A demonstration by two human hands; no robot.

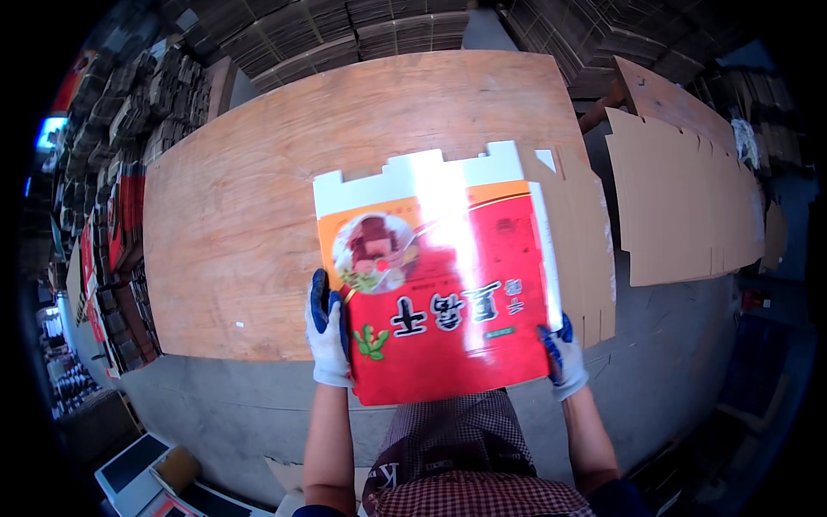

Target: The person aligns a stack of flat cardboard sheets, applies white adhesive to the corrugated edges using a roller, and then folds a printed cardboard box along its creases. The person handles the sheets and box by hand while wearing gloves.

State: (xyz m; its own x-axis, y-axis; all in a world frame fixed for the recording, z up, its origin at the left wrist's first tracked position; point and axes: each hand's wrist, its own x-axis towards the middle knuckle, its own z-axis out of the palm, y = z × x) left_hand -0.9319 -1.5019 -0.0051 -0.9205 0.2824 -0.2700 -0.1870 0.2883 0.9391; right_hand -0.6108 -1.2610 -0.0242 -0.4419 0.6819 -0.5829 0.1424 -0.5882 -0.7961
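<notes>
A red and orange printed cardboard box blank [448,362], glossy, with white notched flaps along its far edge, is held in front of me over the near side of the wooden table. My left hand [327,332], in a white glove with blue-coated fingers, grips its left edge. On the right edge my right hand [564,358], gloved the same way, closes round the cardboard. Both thumbs and fingers are partly hidden by the sheet. Under its right side a brown cardboard sheet [590,258] lies on the table.
The wooden table [233,224] spreads out ahead and to the left. Another brown cardboard sheet [680,207] rests on a second wooden surface [680,103] at the right. Stacked flat cardboard [301,39] stands behind, and more piles [121,224] line the left. Grey floor [233,396] shows nearby.
</notes>
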